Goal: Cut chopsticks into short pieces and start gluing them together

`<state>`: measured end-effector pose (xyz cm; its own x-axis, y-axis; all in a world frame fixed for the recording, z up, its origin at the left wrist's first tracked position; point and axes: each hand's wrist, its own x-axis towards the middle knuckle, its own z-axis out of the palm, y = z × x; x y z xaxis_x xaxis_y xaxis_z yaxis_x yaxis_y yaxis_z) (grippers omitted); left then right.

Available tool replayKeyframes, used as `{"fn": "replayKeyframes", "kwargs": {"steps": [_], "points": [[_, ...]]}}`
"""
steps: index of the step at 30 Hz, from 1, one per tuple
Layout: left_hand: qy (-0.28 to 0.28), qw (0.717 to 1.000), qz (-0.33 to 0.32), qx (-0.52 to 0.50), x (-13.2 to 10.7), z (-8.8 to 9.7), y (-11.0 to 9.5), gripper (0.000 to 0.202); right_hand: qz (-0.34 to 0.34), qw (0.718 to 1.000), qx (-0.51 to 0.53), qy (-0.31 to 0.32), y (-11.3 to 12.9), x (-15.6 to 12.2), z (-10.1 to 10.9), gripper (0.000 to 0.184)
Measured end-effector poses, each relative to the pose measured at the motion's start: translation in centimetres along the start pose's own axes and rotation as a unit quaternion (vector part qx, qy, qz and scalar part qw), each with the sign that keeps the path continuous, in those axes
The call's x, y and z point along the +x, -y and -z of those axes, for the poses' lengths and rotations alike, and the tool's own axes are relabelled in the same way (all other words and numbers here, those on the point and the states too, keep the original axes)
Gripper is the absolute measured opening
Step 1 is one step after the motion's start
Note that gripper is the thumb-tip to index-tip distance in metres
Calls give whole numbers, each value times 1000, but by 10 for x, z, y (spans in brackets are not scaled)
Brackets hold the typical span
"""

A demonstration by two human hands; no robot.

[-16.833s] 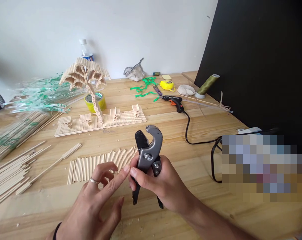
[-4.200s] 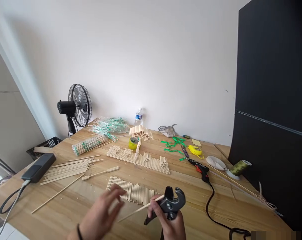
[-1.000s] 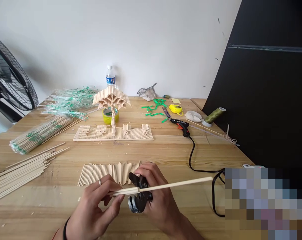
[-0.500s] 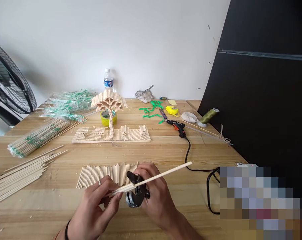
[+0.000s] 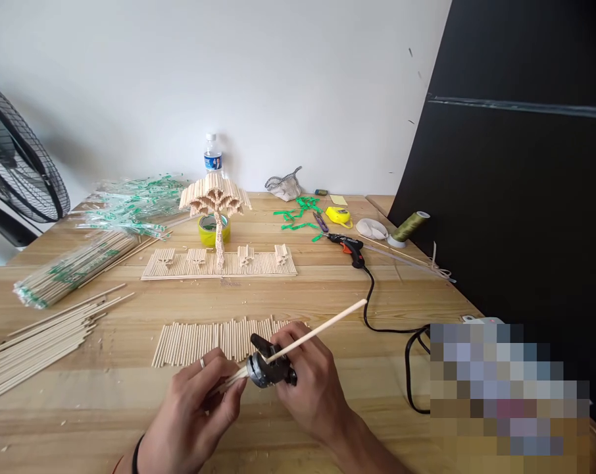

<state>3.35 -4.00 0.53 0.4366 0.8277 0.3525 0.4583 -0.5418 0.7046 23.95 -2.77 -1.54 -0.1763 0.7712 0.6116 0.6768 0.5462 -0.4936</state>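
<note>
My left hand (image 5: 194,401) is closed, pinching a few thin wooden sticks (image 5: 239,376) between thumb and fingers. In my right hand (image 5: 312,388) is a small black cutter (image 5: 268,365) with a rounded metal head, its body partly hidden by my fingers. One longer wooden stick (image 5: 322,329) slants up to the right from the cutter's head. The sticks' near ends reach the head from the left. Just beyond my hands, a row of cut sticks (image 5: 194,343) lies side by side on the table, partly covered by my right hand.
Behind stands a stick-built tree model (image 5: 218,204) on a slatted base (image 5: 233,263). Loose long sticks (image 5: 46,342) and a wrapped bundle (image 5: 75,266) lie left. A glue gun (image 5: 346,247) with a black cord, a tape measure (image 5: 338,215) and a thread spool (image 5: 410,229) are right.
The cutter has turned so its rounded head now sits around the stick near my left fingers. The long stick's far end has tilted higher and shifted slightly left.
</note>
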Motion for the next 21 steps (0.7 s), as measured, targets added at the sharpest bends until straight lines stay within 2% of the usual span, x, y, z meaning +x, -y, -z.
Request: {"fn": "replayKeyframes", "kwargs": {"steps": [7,13,17,19,21], "points": [[-33,999,-37,15,-2,0,-1,15,9,1000,-18,-21,4,4,4,24],[-12,1000,-25,-3,-1,1,-3,14,17,999,-24,-25,2,6,9,22],[9,999,-33,-1,9,20,6,17,-17,1000,-19,-18,-8,7,18,17],[-27,998,-19,45,16,37,18,18,-42,999,-21,-7,-14,8,23,16],[-92,988,31,118,23,55,36,19,-56,998,-21,3,-18,8,26,15]]}}
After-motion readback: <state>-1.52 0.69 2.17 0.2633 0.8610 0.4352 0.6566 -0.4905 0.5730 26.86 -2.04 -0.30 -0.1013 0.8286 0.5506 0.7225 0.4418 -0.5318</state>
